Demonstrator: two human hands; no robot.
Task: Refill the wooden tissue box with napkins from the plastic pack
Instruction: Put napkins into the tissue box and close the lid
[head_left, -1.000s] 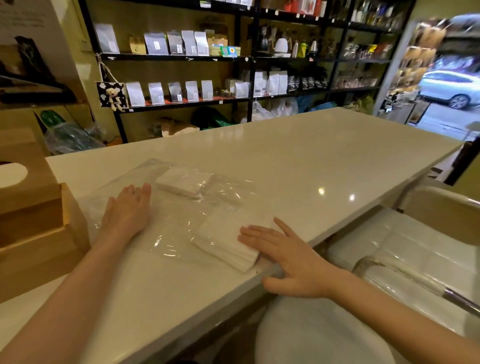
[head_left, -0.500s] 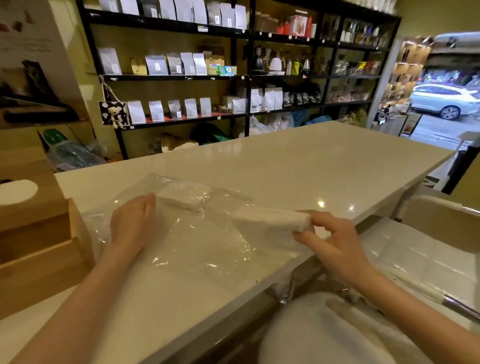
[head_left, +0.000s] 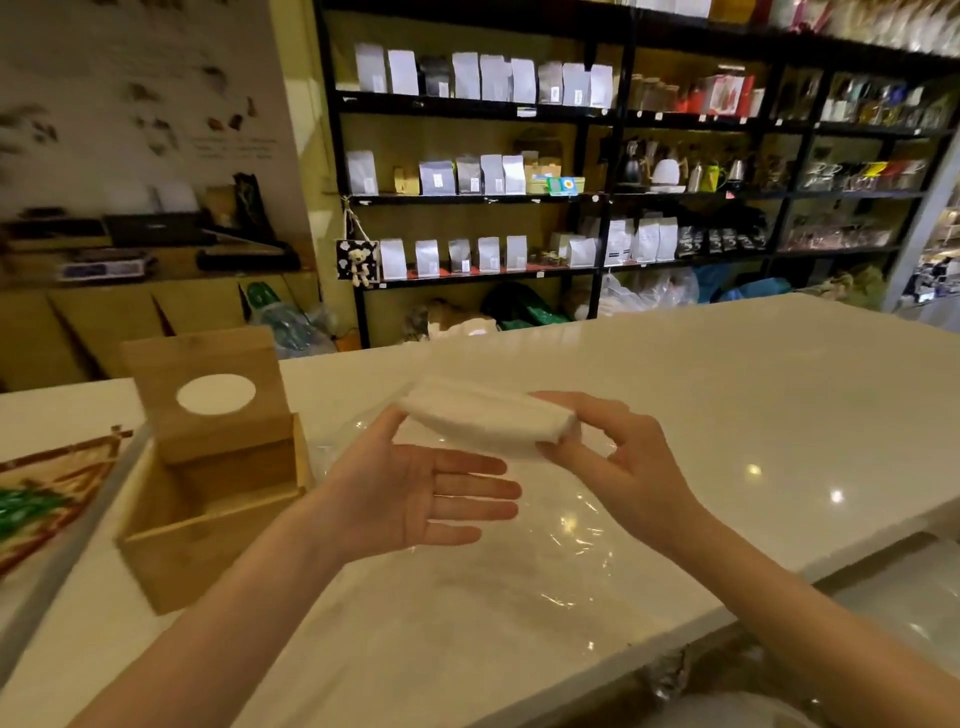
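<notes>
A stack of white napkins hangs in the air above the counter. My right hand grips its right end between thumb and fingers. My left hand is palm up with fingers spread, its thumb touching the stack's left end. Below both hands lies the clear plastic pack, flat and crumpled on the white counter. The wooden tissue box stands open to the left, its inside empty as far as I see. Its lid, with an oval hole, leans upright at the back.
A patterned cloth or mat lies at the far left. Black shelves with bags and jars stand behind the counter. The counter's near edge runs down the right side, with a pale seat below it.
My right hand lifted the napkin stack out of the plastic pack and carried it up and to the left. My left hand left the pack and turned palm up under the stack.
</notes>
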